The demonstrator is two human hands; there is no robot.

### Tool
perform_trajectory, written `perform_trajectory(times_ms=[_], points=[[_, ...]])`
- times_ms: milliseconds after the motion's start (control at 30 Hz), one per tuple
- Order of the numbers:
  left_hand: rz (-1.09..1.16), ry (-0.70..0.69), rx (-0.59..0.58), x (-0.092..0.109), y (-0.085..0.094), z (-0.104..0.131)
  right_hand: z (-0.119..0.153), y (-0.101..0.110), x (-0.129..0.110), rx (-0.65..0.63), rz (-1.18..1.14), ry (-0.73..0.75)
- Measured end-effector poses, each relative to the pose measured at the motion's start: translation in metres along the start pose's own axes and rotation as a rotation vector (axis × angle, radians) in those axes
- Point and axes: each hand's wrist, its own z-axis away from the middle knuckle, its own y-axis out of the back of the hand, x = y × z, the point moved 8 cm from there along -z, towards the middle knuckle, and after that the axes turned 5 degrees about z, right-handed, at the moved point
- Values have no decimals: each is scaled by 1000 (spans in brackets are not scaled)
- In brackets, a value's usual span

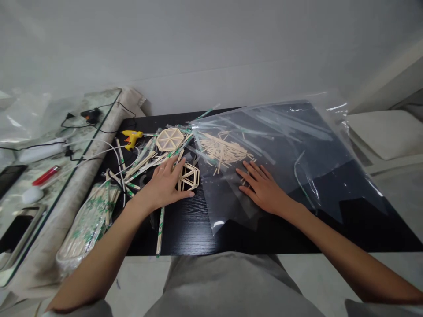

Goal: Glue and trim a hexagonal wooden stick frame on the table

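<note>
My left hand (167, 185) lies spread over the left edge of a small wooden-stick frame (190, 177) with spokes. Behind it rests a second spoked frame, an octagon-like one (169, 140), on top of wrapped chopsticks. My right hand (262, 187) is laid flat, fingers apart, on a clear plastic sheet (274, 176). Just beyond its fingertips is a pile of short cut sticks (223, 149). A yellow glue gun (132, 138) sits at the back left of the black table (194, 224).
A plastic-wrapped bundle of chopsticks (89, 220) lies at the left edge of the table. On the glass-topped surface beside it are a red pen-like object (46, 175), a black phone-like object (11, 178), a power strip (42, 150) and cables. A pale chair (385, 132) stands at right.
</note>
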Motion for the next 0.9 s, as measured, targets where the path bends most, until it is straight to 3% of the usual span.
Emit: perform_trajectory(times_ms=[133, 233, 333, 400, 567, 633, 733, 900], points=[[33, -236, 50, 60, 2, 12, -1, 3, 0, 27, -60, -11], [147, -446, -68, 112, -25, 30, 4, 16, -4, 120, -193, -29], [153, -491, -85, 139, -54, 39, 15, 40, -12, 235, -379, -29], [152, -455, -41, 143, -65, 38, 22, 52, -21, 205, -557, -20], [181, -356, 20, 139, -73, 27, 50, 25, -74, -521, -1026, 116], [170, -339, 15, 138, -73, 24, 61, 14, -90, -670, -1074, 152], [144, -323, -1, 138, -74, 22, 66, 0, -102, -703, -1097, 136], [137, -326, 40, 136, -72, 15, 65, -6, -109, -620, -1161, 97]])
